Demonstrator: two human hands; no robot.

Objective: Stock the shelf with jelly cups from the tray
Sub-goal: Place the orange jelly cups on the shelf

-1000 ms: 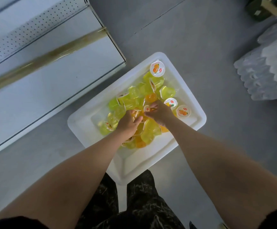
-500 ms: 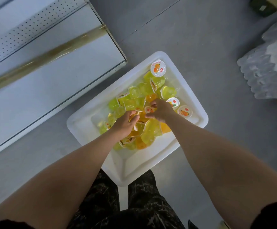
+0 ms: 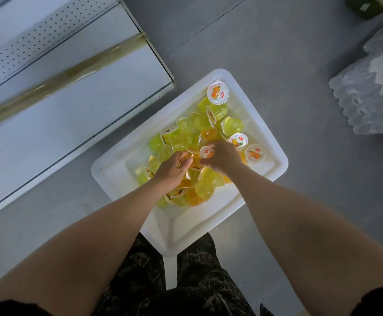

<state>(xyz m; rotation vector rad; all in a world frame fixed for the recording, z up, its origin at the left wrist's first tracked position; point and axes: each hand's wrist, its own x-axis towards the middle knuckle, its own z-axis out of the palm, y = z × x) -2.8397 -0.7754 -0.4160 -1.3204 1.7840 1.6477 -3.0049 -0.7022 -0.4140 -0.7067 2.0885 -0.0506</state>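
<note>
A white tray (image 3: pixel 211 221) sits on the grey floor and holds a heap of several yellow, green and orange jelly cups (image 3: pixel 199 124) with white printed lids. Both hands are down in the heap's middle. My left hand (image 3: pixel 171 171) has its fingers curled around an orange cup. My right hand (image 3: pixel 222 156) pinches a cup whose white lid shows at its fingertips. The white shelf (image 3: pixel 56 124) stands to the left of the tray with bare boards.
A stack of clear plastic packs (image 3: pixel 370 94) lies on the floor at the right. A dark object (image 3: pixel 368 4) sits at the top right corner. My legs in dark patterned trousers (image 3: pixel 186 281) stand just behind the tray's near corner.
Both hands stayed in the heap and drew slightly together, closing their fingers around cups. The view shifted a little.
</note>
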